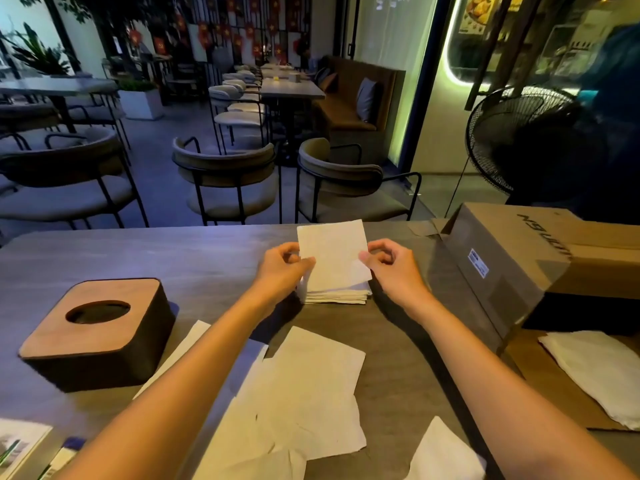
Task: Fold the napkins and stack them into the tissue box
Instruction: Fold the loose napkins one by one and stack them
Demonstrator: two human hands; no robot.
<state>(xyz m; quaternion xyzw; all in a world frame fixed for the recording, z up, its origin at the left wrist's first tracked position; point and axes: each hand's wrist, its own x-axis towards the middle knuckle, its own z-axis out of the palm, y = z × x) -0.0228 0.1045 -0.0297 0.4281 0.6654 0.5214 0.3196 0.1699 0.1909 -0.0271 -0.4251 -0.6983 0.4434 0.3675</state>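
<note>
Papers (20, 441) at bottom left cut off, unreadable. Tissue box (97, 332) on bench (173, 258), slot contents dark. Left hand (282, 268) and right hand (391, 268) pinch folded napkin (332, 254) by its side edges over stack (337, 294). Loose napkins (298, 393) nearer, partly cropped. Carton (519, 258) at right.

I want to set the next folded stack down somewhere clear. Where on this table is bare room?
Bare tabletop runs beyond the tissue box, left of the left hand. A narrower strip lies between the loose napkins and the cardboard box. It is crowded at the folded stack, held by both hands, the right hand too, and along the near edge.
</note>
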